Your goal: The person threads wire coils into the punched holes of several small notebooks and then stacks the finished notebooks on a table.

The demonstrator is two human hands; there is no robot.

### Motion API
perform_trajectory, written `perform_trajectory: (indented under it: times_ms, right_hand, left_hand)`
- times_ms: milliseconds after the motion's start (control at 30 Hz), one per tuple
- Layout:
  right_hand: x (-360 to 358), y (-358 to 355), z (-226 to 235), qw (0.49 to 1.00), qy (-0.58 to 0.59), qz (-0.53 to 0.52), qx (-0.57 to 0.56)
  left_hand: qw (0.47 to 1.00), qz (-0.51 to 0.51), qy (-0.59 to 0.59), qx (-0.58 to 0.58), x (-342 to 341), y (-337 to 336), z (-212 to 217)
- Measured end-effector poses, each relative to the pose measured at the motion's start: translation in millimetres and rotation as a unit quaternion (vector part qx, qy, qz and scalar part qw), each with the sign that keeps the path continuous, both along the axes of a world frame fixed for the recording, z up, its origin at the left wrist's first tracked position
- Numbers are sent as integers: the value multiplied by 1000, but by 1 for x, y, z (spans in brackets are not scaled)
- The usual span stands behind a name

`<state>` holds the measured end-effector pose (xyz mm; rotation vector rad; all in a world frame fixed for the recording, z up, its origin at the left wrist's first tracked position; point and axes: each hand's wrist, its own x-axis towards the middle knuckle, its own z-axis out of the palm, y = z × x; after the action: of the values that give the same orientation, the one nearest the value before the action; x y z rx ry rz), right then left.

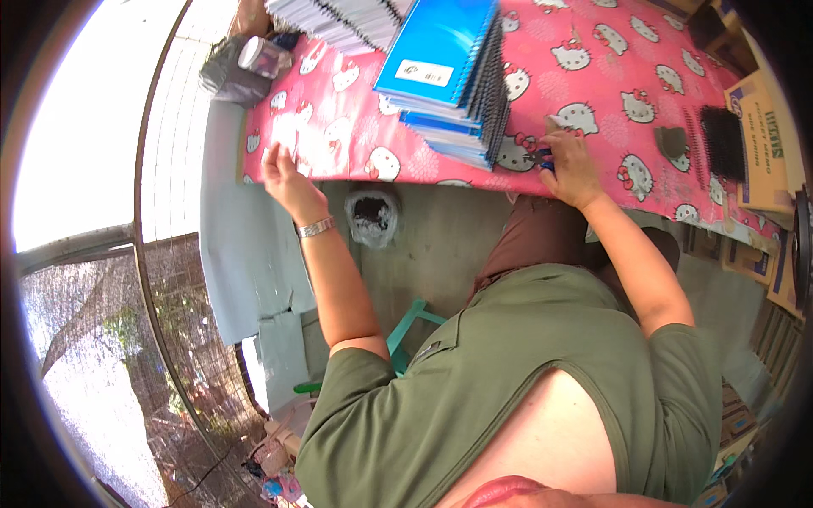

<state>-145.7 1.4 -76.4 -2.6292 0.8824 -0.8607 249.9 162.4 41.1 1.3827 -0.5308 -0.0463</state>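
Note:
My right hand (572, 166) is at the table's near side, its fingers closed around a small dark tool with blue handles, like pliers (537, 157). Just left of it stands a tall stack of spiral-bound notebooks (445, 51) with blue covers and black coil bindings. My left hand (292, 184), a metal watch band on its wrist, hovers by the table's left front corner. Its fingers are loosely bent and slightly apart, with nothing visible in them. Both hands are apart from the notebooks.
A pink cat-print cloth covers the table (542, 25). More coil-bound books (339, 21) lie at the back; a white-lidded jar (258, 55) stands far left. Black coils (722, 144) and a cardboard box (766, 140) are at right. A lined bin (371, 216) sits below.

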Motion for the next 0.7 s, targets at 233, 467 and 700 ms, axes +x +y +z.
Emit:
perform_trajectory:
  times_ms: [233,467,700]
  right_hand:
    - [28,2,118,955,-233,79,164]
    - [42,-2,173,934,-293,160,129]
    - [46,8,158,933,-297,139,149]
  left_hand:
    - [840,-362,-372,155,-126,-102,175]
    - [730,-394,-407,383,-140,-139,151]
    - [736,-432,-362,375,-142,-137,144]
